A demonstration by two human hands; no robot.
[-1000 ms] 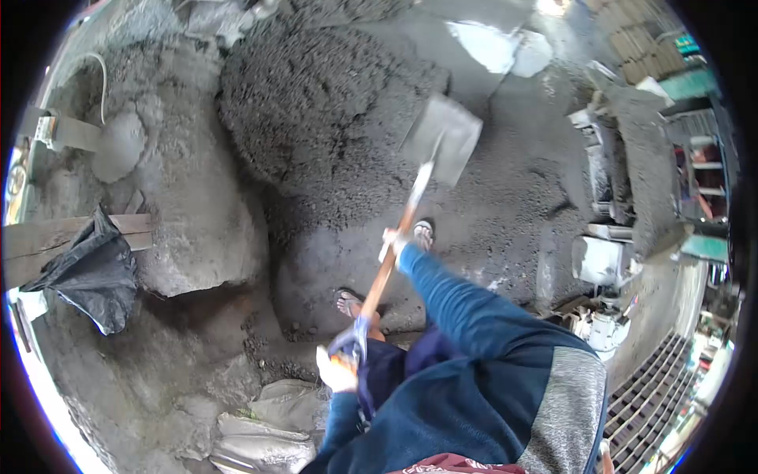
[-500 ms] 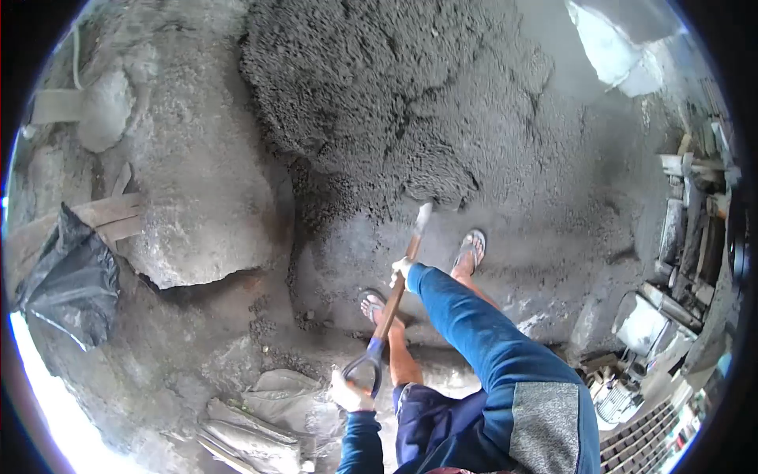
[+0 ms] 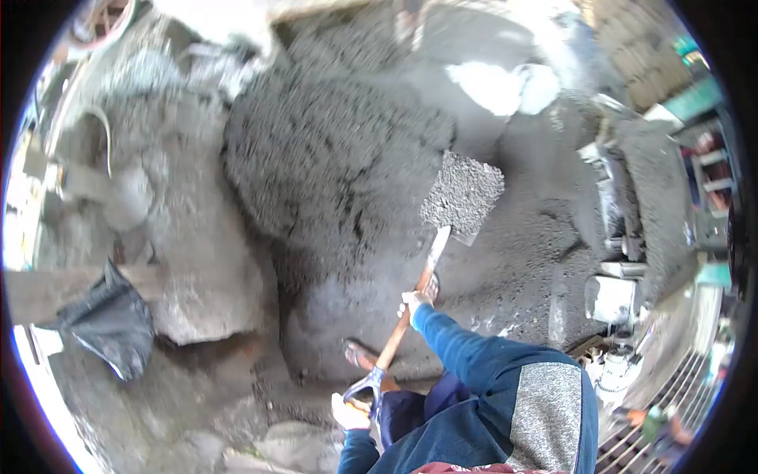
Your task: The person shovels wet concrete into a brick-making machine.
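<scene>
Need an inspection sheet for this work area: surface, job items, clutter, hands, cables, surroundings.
Surface: grey floor, grit scattered over it; wetness can't be told.
Job's things: shovel with its blade loaded with grey mix; large heap left of the blade.
Clutter: crumpled black sheet at left.
Grippers: bare left hand on the end grip, right hand around the shaft.
Cables: one pale curved line, upper left; cable or hose unclear.
Surroundings: rough grey block left of the feet.

"What changed on my feed?"

"My square grey metal shovel blade (image 3: 468, 239), bare, then buried, now carries lumpy grey mix (image 3: 464, 191)."

"Anything else?"

"A blurred orange-and-green shape (image 3: 652, 424) has appeared, lower right."
</scene>
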